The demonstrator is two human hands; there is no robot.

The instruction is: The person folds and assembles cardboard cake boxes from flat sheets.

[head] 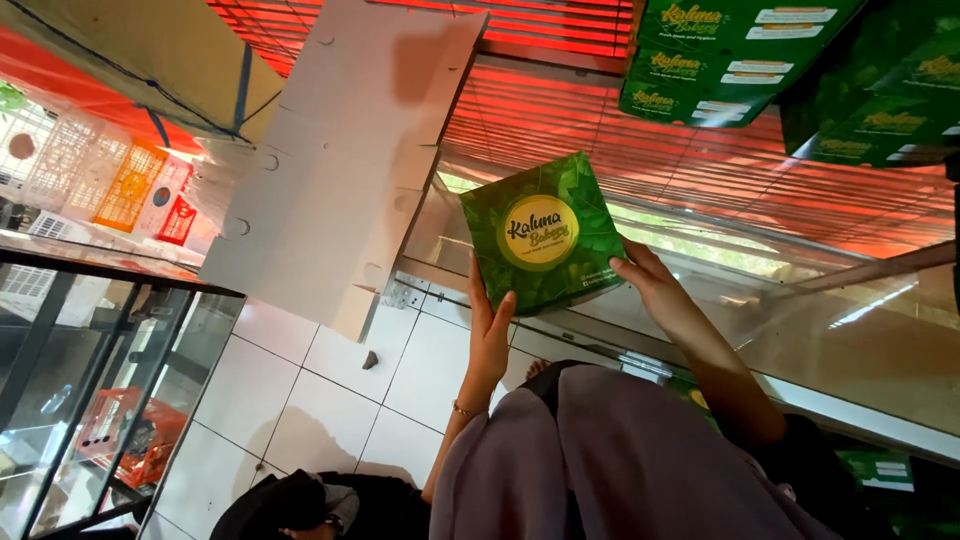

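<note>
Both hands, left (490,325) and right (650,280), grip opposite edges of a square green box (545,232).

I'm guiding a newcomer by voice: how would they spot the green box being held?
Start at the red slatted shutter across the top of the view. Just below it, the left hand and right hand grip a square green box. Unlike the green boxes stacked at the upper right, it is alone, showing a round yellow emblem.
</note>
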